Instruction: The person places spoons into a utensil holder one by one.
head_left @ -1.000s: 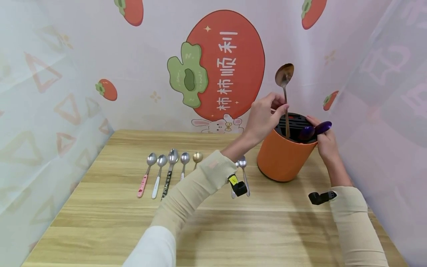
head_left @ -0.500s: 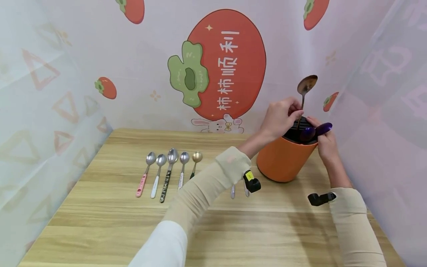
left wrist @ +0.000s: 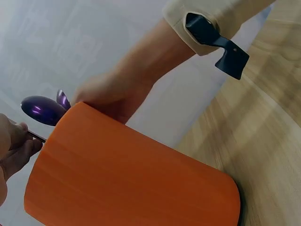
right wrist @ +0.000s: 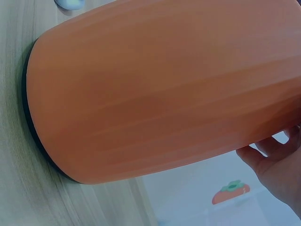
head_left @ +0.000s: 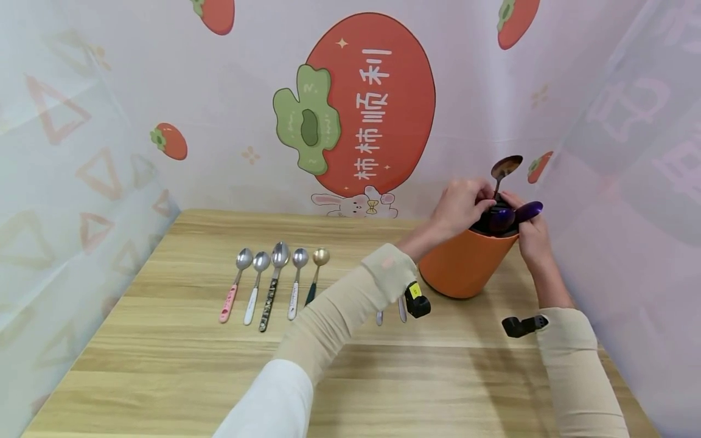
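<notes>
An orange utensil holder (head_left: 465, 264) with a black slotted top stands at the right of the table. My left hand (head_left: 464, 204) pinches the handle of a bronze-coloured spoon (head_left: 507, 165) over that top, bowl upward; its lower end is hidden. In the left wrist view, the left fingers (left wrist: 16, 150) hold the thin handle. My right hand (head_left: 533, 240) grips the holder's rim at the right, its fingers behind. Bent fingertips (right wrist: 256, 157) touch the holder's side in the right wrist view. Purple spoons (head_left: 529, 211) stick out of the holder between the hands.
Several spoons lie in a row at the left: a pink-handled spoon (head_left: 233, 286), white-handled ones, a black-patterned one (head_left: 272, 286) and a gold one (head_left: 320, 257). Spoon handles (head_left: 402, 310) show beside my left sleeve. A printed sheet (head_left: 378, 109) hangs behind the table.
My left hand has moved right across the holder's top, and the bronze-coloured spoon has moved right and sunk lower into it. The right hand has stayed on the rim.
</notes>
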A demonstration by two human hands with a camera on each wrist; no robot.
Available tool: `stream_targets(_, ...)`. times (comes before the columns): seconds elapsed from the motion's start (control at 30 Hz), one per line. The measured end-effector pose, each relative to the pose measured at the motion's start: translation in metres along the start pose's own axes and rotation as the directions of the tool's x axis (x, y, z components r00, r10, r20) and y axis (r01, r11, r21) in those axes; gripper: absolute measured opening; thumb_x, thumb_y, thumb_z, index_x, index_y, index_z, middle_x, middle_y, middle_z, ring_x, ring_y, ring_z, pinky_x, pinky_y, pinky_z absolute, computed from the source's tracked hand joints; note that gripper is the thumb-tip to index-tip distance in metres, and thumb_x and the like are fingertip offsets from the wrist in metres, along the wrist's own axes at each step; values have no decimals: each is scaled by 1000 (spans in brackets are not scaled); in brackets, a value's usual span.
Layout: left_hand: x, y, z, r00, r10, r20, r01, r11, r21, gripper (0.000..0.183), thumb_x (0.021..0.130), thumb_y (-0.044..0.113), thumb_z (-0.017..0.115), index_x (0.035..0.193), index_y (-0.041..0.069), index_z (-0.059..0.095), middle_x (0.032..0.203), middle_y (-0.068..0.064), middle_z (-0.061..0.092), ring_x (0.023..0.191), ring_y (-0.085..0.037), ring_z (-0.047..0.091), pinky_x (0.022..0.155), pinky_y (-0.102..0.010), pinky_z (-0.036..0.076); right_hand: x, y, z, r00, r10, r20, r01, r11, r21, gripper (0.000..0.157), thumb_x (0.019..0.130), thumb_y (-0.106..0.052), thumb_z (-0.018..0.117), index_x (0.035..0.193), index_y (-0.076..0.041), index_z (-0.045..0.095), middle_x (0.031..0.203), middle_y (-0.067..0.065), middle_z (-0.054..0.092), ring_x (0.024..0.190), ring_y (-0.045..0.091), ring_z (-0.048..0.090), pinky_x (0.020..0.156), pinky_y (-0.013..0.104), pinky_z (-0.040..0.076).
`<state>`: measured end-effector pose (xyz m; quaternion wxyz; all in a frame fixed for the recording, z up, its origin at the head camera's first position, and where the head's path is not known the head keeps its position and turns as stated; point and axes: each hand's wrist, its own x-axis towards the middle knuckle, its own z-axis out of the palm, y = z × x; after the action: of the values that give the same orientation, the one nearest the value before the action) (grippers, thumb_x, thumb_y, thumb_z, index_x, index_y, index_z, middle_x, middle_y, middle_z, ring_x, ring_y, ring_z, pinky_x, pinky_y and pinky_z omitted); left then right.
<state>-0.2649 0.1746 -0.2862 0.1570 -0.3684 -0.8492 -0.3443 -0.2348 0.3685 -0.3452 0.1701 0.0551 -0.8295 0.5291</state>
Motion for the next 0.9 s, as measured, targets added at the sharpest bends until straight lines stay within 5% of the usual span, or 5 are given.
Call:
stream_targets(0.27, 1, -2, 4, 997, -51, 50, 48, 997, 62, 15, 96, 23, 67, 104, 13, 74, 99, 4, 75, 89, -4, 67, 79, -11, 50, 2, 2, 0, 1000, -8, 5, 8, 1000, 9, 50, 109, -30, 30, 148, -1, 43, 161, 10, 35, 149, 15, 27, 126, 38, 13)
stream_targets(0.6, -1, -4, 2, 985, -103, 135, 86, 988, 129, 15, 97, 23, 65, 106, 15, 74, 105, 5, 73, 96, -5, 66, 82, -13, 51, 0, 2, 0, 1000, 4, -9, -4, 999, 32, 50, 109, -29, 32, 148, 0, 43, 160, 6, 38, 148, 11, 29, 124, 26, 16)
stream_targets(0.9, -11, -13, -13, 997, -58, 42, 54, 995, 88, 11, 98, 19, 64, 99, 12, 73, 93, 4, 73, 83, -5, 66, 76, -13, 49, 2, 3, 1, 1000, -5, -30, 6, 1000, 16, 52, 109, -32, 35, 145, 3, 45, 158, 16, 38, 149, 18, 29, 125, 31, 14)
